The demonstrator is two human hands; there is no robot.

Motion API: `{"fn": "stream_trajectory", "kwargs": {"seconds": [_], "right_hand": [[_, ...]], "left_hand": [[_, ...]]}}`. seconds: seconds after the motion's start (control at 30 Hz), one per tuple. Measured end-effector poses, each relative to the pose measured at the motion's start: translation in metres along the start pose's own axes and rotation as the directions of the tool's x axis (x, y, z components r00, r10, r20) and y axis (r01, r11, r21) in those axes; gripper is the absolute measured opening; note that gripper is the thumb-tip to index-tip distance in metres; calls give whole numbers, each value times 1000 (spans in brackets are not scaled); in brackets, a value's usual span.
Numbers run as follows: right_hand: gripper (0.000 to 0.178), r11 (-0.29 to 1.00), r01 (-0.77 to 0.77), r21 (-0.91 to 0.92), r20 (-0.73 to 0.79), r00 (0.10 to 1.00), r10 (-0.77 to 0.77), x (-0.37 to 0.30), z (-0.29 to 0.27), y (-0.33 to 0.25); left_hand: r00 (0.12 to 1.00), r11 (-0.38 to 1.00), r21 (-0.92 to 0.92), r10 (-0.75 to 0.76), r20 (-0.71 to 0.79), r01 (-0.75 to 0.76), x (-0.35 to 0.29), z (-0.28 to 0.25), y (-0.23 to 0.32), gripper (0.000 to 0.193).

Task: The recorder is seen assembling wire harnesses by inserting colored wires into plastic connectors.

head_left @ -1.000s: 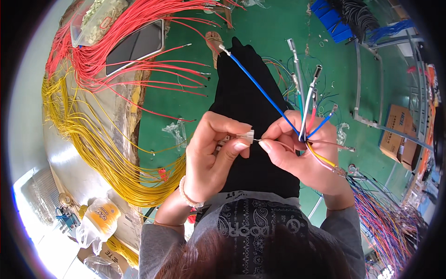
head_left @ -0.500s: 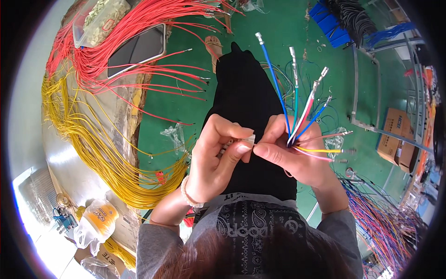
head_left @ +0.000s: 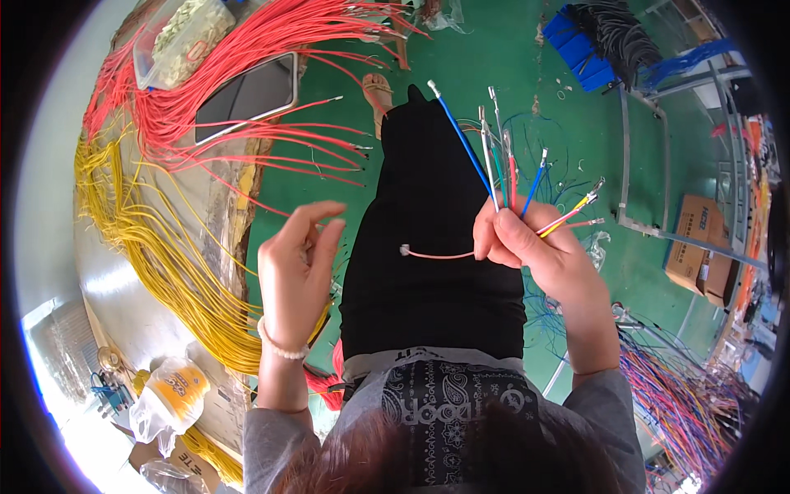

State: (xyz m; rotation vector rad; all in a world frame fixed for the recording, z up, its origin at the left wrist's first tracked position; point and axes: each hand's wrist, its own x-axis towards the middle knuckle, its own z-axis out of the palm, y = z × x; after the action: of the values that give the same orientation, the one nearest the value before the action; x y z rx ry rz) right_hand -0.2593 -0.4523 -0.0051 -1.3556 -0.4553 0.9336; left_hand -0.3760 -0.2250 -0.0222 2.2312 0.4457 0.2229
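My right hand [head_left: 539, 247] is closed on a fan of coloured wires [head_left: 469, 136], blue, white, green, red, yellow and pink, with metal terminals at their tips. From under its fingers a thin pink wire [head_left: 440, 256] runs left across my dark-clothed lap, ending in a small white connector [head_left: 404, 249]. To the left, apart from the wires, my left hand [head_left: 300, 267] is raised with thumb and forefinger spread and nothing seen between them. Its other fingers are partly hidden, so I cannot see whether anything lies in the palm.
Red wires [head_left: 185, 99] and yellow wires [head_left: 189, 288] cover the worktable at left, with a phone [head_left: 247, 97] and a clear tub of pale connectors [head_left: 185, 41]. At right are a metal frame [head_left: 646, 222], a cardboard box [head_left: 699, 247] and bundled multicoloured wires [head_left: 675, 387].
My left hand has let go of the small white connector and moved left. That connector now hangs free on its pink wire. My right hand has turned, swinging the wire tips left.
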Motion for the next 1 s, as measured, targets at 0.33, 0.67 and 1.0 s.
{"fn": "stream_trajectory", "kwargs": {"seconds": [0.33,0.67,1.0], "right_hand": [[42,995,-85,-43,86,992,88,-8,14,-8],[48,992,-115,-43,46,992,117,-8,15,-11],[49,998,-56,9,73,996,55,-12,12,-7]], "left_hand": [[979,880,-460,-22,202,114,20,19,85,11],[1000,815,-579,-29,6,27,12,33,75,8],[910,444,-795,-211,356,414,18,34,60,12]]}}
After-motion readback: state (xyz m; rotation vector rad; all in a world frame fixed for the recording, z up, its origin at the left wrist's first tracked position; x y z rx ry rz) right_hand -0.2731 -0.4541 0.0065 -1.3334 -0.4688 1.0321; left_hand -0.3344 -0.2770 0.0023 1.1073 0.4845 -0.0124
